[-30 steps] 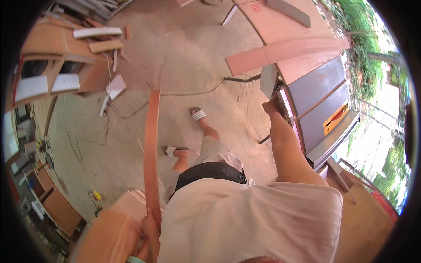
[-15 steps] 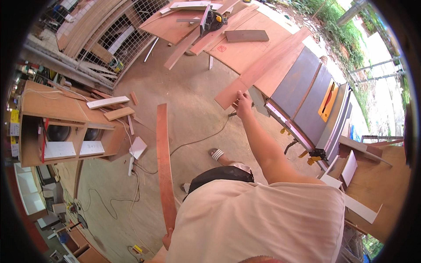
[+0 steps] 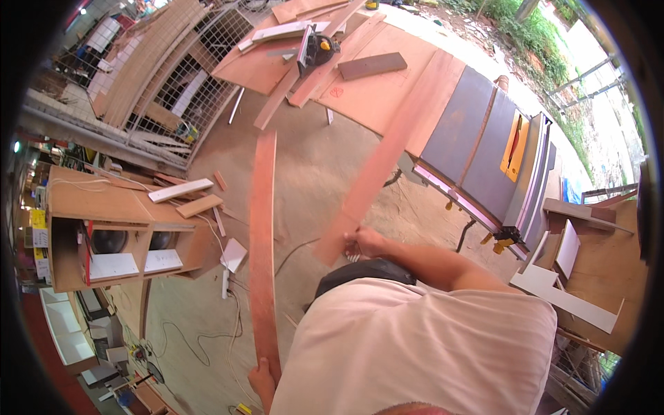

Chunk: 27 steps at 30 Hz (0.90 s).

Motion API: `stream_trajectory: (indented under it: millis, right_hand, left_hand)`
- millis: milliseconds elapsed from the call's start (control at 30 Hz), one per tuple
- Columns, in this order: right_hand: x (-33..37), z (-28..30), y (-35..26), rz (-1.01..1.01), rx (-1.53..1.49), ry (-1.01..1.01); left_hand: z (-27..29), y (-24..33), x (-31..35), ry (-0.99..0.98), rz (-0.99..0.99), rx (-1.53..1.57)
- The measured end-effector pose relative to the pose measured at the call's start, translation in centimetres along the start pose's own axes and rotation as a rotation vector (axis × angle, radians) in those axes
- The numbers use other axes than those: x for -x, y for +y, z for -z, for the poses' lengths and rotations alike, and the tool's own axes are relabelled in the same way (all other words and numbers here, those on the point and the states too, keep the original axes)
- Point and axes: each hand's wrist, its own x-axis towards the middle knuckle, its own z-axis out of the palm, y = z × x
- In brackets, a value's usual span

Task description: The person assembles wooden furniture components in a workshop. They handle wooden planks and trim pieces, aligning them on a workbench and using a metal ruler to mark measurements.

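Long reddish board (image 3: 263, 242) in our left hand (image 3: 263, 379), second board (image 3: 391, 155) in our right hand (image 3: 364, 242)

So yeah, we've got both hands full here. Our left fingers are closed around the edge of the first board near its lower end, and the rest of it stretches away over the concrete floor (image 3: 200, 311). Our right fingers are closed on the near end of the other one, close to our waist, but it's blurry there, so we can't tell how each finger sits. Its far part runs over the plywood surface (image 3: 363, 107), next to the grey saw top (image 3: 453, 128) with the yellow insert (image 3: 513, 155). Touching or just above? We can't tell.

On the writing front, we spotted a red stamp-like mark (image 3: 336, 92) on the plywood, near a brown plank (image 3: 373, 66), too small for us to make out. Over left, yellow tags (image 3: 39, 219) by the wooden cabinet (image 3: 97, 190) look like labels, also too tiny to read. Up top, a black and yellow circular saw (image 3: 319, 51) sits among loose boards.
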Motion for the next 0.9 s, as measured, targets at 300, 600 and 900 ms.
stream_trajectory:
  millis: [300,600,900]
  right_hand:
    - [0.4,7.9,-7.9,0.431,-0.471,0.122]
    - [-3.2,9.4,-15.1,0.563,-0.417,0.507]
    - [-2.5,2.6,-7.5,0.318,-0.676,0.155]
  left_hand:
    - [-2.1,-4.7,3.7,-0.135,0.046,0.079]
    - [-1.6,-5.5,5.3,-0.132,-0.226,0.197]
    - [-4.6,13.1,-4.4,-0.032,-0.252,0.116]
